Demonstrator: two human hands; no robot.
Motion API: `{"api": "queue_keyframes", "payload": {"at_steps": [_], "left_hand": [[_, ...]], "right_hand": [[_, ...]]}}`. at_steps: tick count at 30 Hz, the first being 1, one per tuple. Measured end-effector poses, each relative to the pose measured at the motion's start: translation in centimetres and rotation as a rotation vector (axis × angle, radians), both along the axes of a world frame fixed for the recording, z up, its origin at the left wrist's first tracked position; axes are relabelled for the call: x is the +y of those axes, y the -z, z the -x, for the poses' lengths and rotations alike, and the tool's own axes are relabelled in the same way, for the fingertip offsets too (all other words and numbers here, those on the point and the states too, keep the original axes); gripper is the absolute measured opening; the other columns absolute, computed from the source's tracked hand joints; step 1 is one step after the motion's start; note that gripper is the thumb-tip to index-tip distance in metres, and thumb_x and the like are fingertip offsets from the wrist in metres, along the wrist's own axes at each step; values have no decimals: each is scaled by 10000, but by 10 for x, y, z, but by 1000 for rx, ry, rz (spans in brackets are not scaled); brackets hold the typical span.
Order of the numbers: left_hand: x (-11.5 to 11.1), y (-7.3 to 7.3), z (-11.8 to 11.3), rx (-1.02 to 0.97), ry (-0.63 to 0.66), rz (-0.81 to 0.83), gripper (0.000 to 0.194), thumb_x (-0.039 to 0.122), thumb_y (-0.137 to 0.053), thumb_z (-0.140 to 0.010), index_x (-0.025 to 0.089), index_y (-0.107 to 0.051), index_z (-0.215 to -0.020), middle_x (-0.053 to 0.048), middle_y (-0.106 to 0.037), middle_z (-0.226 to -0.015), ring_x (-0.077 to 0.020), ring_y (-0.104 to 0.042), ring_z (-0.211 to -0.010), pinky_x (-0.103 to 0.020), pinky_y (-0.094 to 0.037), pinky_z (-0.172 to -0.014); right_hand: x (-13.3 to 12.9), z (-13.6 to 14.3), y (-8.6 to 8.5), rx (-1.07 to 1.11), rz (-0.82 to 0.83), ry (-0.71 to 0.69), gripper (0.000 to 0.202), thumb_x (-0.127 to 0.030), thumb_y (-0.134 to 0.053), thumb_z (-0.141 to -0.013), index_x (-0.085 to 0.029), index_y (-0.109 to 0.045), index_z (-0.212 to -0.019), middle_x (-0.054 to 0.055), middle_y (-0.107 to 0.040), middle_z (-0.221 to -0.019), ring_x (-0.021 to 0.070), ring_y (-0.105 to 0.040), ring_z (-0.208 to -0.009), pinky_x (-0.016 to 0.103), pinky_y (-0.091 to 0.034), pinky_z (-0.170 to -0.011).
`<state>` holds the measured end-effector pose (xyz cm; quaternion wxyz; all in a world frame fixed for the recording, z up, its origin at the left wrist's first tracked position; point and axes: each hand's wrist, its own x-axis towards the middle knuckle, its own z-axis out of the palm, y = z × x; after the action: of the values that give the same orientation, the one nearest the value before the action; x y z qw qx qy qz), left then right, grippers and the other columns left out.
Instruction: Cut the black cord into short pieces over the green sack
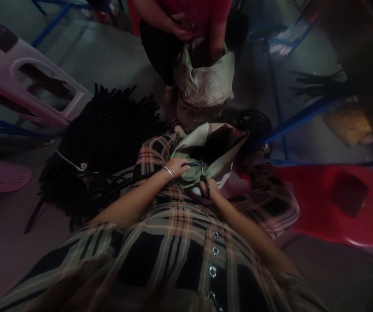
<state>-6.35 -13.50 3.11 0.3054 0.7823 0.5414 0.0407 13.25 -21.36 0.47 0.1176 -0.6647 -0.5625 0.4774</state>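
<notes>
My left hand (177, 166) is closed around a thin black cord (192, 164), whose end sticks out to the right past my fingers. My right hand (211, 187) grips black-handled scissors (205, 184), and their metal blades meet the cord near its end. Under both hands, between my knees, stands an open pale sack (227, 162) with a dark inside. To the left a large bundle of black cords (105, 130) lies on the floor, tied with a light string (67, 161). Some cords run from the bundle toward my left hand.
Opposite me a person (192, 17) sits with one hand in another sack (205, 86). A pink plastic stool (50, 73) stands at left, a red stool (322, 216) at right with a dark square piece (349, 192) on it. Blue metal bars (298, 121) cross the right side.
</notes>
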Motion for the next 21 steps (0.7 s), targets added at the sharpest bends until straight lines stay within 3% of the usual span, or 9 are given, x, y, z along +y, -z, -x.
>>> {"api": "queue_keyframes", "payload": {"at_steps": [16,21], "left_hand": [[2,2,1,51,-64,13,277,364,-518,-790,227,-710,-937,-42,-684,-879,-196,-593,-870,-270,-432,-755],[5,0,4,-11,-148,-15,292,359,-505,-801,230,-706,-969,-33,-696,-932,-187,-600,-887,-265,-441,-777]], "right_hand": [[3,-5,20,-19,12,47,240,-276,-487,-748,-143,-563,-563,23,-544,-533,118,-494,-520,205,-332,-490],[4,-7,22,21,7,25,262,-282,-447,-788,-153,-541,-580,26,-541,-541,115,-484,-511,201,-329,-478]]}}
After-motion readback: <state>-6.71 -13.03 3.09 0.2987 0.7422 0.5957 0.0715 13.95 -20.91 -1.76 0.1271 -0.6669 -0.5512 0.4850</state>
